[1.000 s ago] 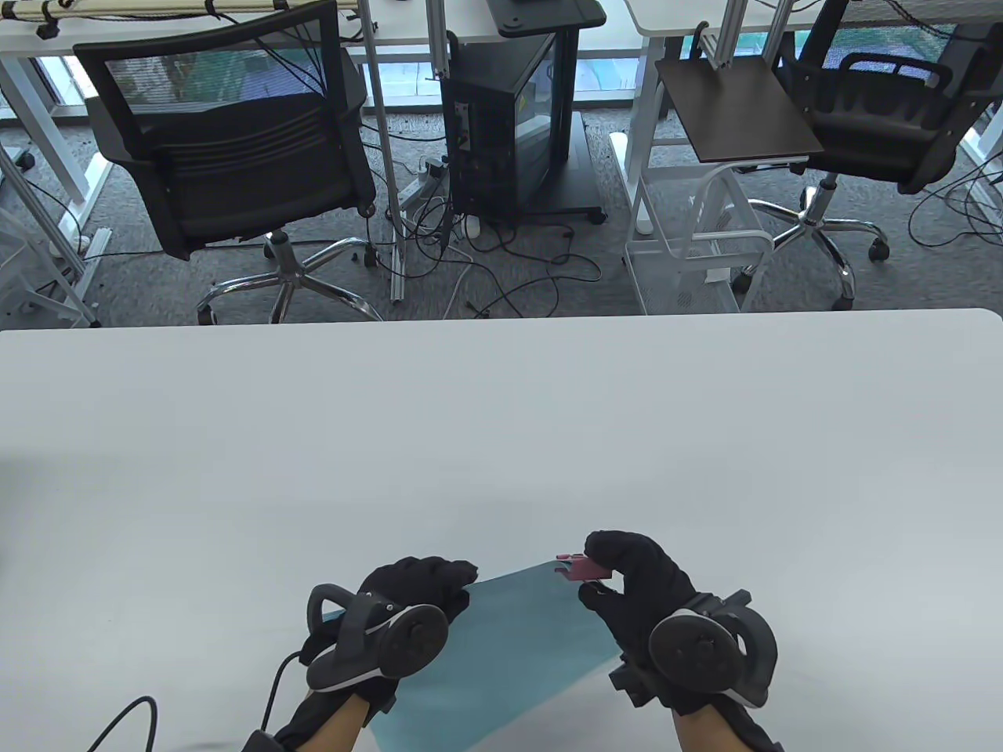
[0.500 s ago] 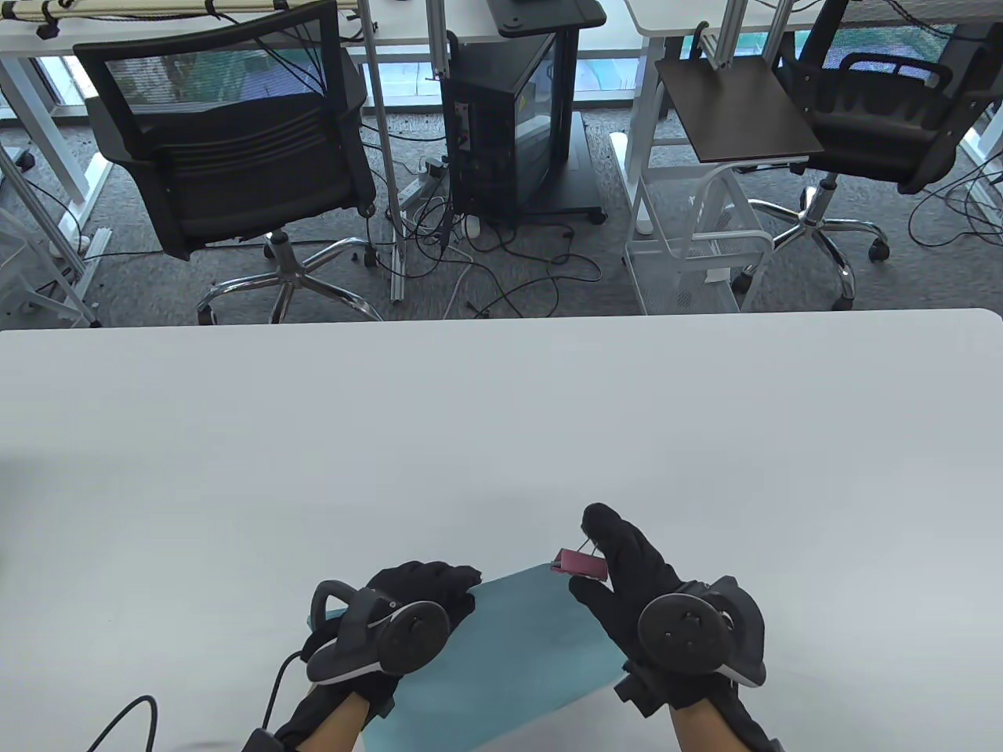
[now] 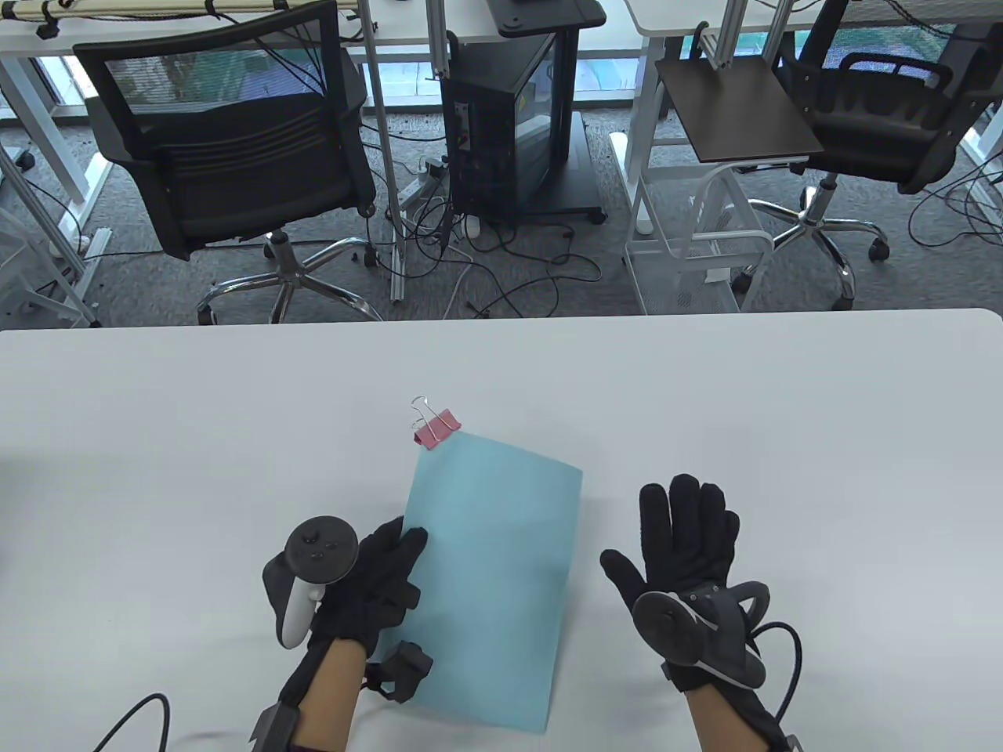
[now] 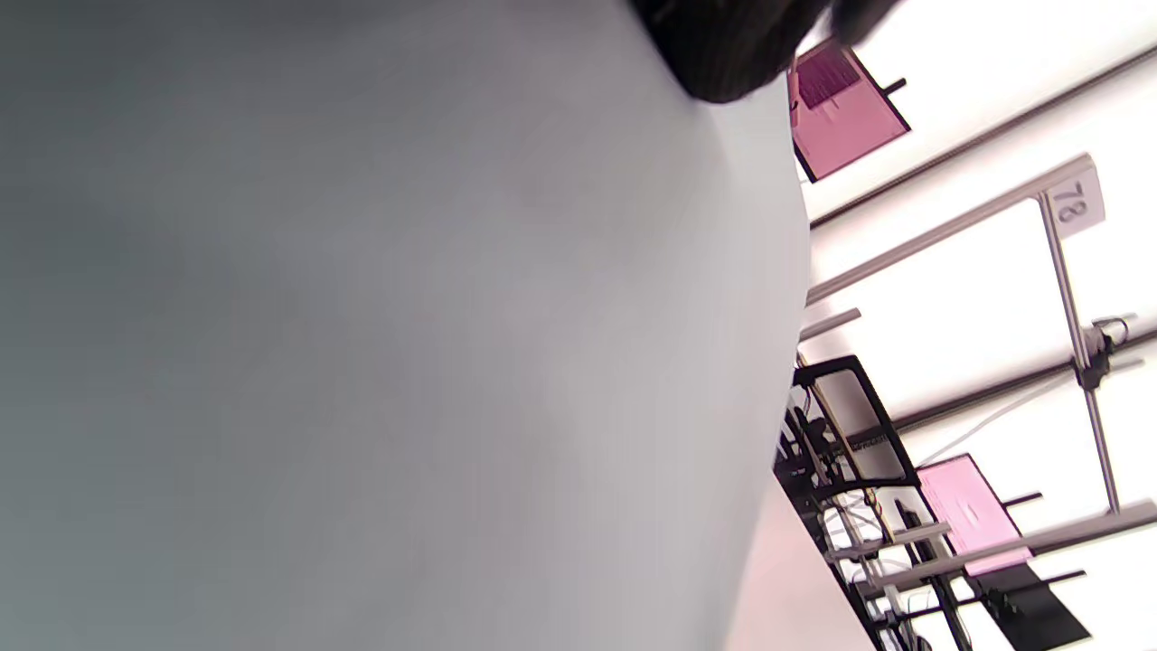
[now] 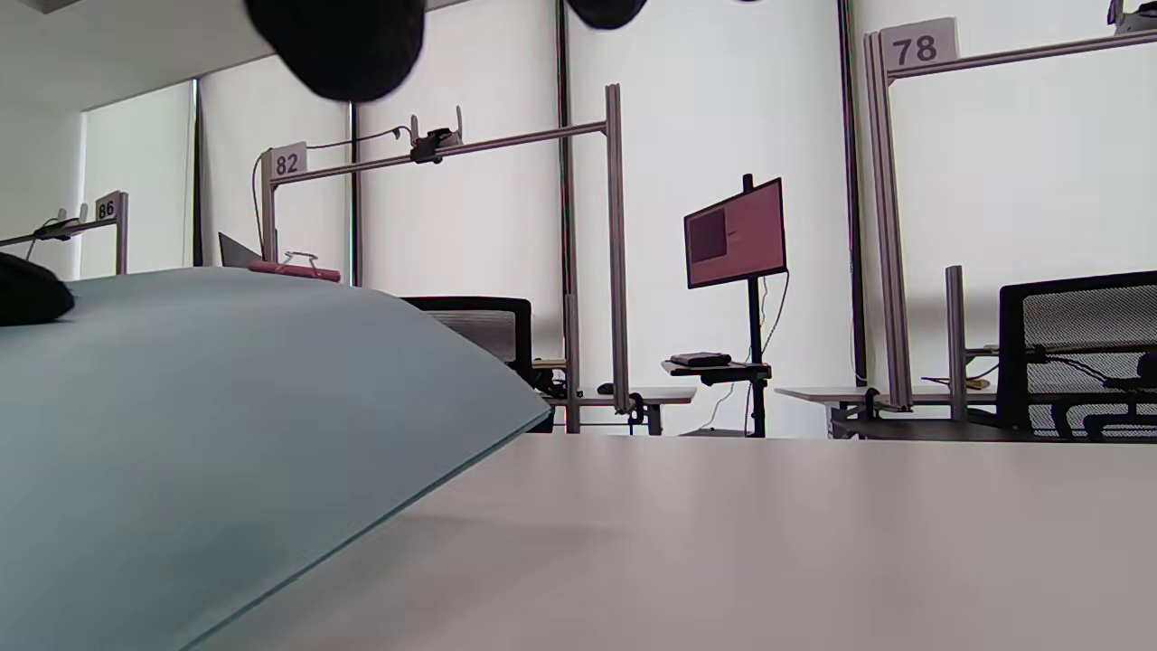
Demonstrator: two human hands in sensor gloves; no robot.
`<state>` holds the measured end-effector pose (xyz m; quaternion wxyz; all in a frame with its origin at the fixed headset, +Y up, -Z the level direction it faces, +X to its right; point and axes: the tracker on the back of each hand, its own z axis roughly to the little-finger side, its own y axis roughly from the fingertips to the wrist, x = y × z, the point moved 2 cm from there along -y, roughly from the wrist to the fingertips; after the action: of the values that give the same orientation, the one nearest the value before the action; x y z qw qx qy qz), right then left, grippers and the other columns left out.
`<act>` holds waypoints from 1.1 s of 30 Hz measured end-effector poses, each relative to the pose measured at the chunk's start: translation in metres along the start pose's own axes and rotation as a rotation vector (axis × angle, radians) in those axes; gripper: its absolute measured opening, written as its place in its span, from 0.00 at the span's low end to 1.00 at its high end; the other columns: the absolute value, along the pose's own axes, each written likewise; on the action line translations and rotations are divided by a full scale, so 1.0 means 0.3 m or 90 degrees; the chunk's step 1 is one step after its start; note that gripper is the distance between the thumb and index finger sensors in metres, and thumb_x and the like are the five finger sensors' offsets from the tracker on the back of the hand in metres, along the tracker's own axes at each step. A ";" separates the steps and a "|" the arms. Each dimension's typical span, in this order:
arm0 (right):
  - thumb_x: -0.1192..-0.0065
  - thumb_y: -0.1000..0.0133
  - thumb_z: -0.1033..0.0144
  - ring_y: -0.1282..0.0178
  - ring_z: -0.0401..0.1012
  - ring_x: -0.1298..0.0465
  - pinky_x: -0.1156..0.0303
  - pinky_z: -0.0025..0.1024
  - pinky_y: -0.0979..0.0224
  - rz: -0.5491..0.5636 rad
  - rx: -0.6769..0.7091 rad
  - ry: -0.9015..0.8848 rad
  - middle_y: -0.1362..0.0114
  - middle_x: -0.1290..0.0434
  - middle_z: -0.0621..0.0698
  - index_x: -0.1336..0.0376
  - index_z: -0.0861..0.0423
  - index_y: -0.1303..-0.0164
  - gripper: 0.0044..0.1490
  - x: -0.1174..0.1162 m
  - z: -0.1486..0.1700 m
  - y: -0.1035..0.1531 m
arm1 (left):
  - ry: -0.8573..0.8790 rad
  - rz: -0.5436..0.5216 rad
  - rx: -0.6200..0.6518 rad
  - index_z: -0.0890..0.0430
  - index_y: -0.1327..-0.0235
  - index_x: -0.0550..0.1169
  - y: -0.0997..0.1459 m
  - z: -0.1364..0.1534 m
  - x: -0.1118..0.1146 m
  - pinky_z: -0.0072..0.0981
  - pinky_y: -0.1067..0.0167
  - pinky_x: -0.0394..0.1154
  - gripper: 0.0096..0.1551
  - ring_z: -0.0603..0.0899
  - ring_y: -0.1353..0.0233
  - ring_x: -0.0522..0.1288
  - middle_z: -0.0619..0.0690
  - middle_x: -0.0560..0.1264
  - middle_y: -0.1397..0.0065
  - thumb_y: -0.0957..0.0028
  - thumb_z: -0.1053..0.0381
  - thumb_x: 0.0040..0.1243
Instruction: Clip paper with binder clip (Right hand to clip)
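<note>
Pink metal binder clip [image 3: 436, 429] clamps blue paper sheet's [image 3: 494, 580] top-left corner mid-frame on white desk [image 3: 705, 392]; left hand [image 3: 374, 580] fingers rest on sheet's edge, right hand [image 3: 680, 548] flat, spread, empty.

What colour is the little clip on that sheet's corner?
Pink, with silver wire handles: the small metal binder clip shows best in the table view.

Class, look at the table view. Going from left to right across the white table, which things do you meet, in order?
Left hand → blue paper with the pink binder clip on its far left corner → right hand, lying flat with fingers spread.
</note>
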<state>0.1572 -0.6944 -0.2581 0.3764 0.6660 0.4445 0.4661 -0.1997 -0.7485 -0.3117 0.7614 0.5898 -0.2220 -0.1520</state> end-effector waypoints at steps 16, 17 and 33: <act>0.52 0.33 0.51 0.27 0.82 0.66 0.64 0.80 0.33 -0.033 -0.059 -0.042 0.18 0.65 0.86 0.62 0.80 0.14 0.56 -0.050 0.078 0.011 | -0.052 -0.065 -0.158 0.61 0.25 0.72 -0.123 0.072 -0.006 0.44 0.39 0.81 0.34 0.57 0.41 0.84 0.51 0.82 0.35 0.35 0.42 0.55; 0.52 0.33 0.51 0.27 0.82 0.66 0.64 0.79 0.33 -0.034 -0.059 -0.042 0.18 0.65 0.86 0.61 0.80 0.14 0.56 -0.048 0.078 0.012 | -0.073 -0.068 -0.157 0.62 0.23 0.70 -0.117 0.065 -0.014 0.46 0.36 0.79 0.36 0.59 0.39 0.83 0.53 0.80 0.32 0.36 0.41 0.54; 0.51 0.33 0.52 0.27 0.82 0.66 0.64 0.79 0.33 -0.020 -0.066 -0.026 0.18 0.64 0.86 0.60 0.80 0.14 0.55 -0.025 0.098 0.031 | -0.521 -0.205 0.242 0.51 0.12 0.55 0.218 -0.345 -0.102 0.65 0.22 0.59 0.41 0.70 0.14 0.59 0.59 0.57 0.10 0.34 0.33 0.41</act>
<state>0.1863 -0.7069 -0.2601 0.4265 0.6480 0.4225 0.4688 -0.1744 -0.6306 -0.2747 0.4568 0.6374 -0.4333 -0.4441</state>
